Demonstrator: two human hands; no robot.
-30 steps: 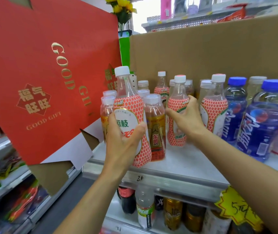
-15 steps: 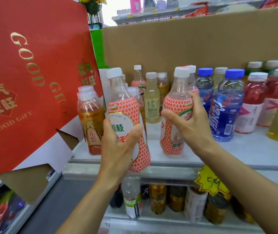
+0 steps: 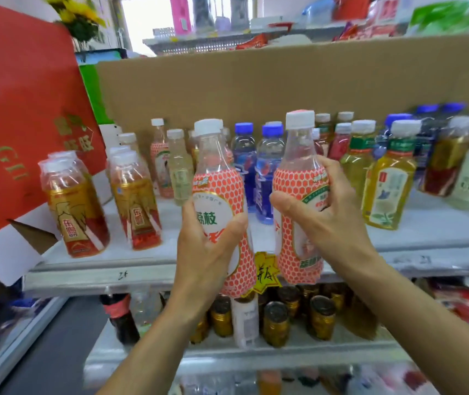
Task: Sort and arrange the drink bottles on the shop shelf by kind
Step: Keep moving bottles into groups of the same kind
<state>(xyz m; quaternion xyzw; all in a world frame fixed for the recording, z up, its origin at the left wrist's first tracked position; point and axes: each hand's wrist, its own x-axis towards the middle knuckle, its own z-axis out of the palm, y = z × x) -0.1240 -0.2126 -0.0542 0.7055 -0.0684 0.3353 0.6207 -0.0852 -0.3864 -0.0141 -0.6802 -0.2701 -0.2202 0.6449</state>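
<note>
My left hand (image 3: 207,246) grips a clear lychee drink bottle (image 3: 219,186) with a pink honeycomb label and white cap. My right hand (image 3: 327,220) grips a second lychee bottle (image 3: 299,178) of the same kind. Both bottles hang upright in front of the shelf's front edge (image 3: 107,276), off the board. On the shelf stand amber bottles (image 3: 76,212) at the left, another lychee bottle (image 3: 160,163) and a pale bottle (image 3: 180,172) behind, blue-capped bottles (image 3: 266,166) in the middle, and yellow-green tea bottles (image 3: 387,189) at the right.
A red gift box (image 3: 19,115) leans at the shelf's left end. A brown cardboard sheet (image 3: 256,86) backs the shelf. A yellow price tag (image 3: 264,273) hangs from the front edge. The lower shelf holds gold cans (image 3: 276,323) and a dark bottle (image 3: 120,317).
Both hands have lifted their lychee bottles off the shelf and pulled them toward me and rightward. My view has swung right, bringing the tea bottles into sight.
</note>
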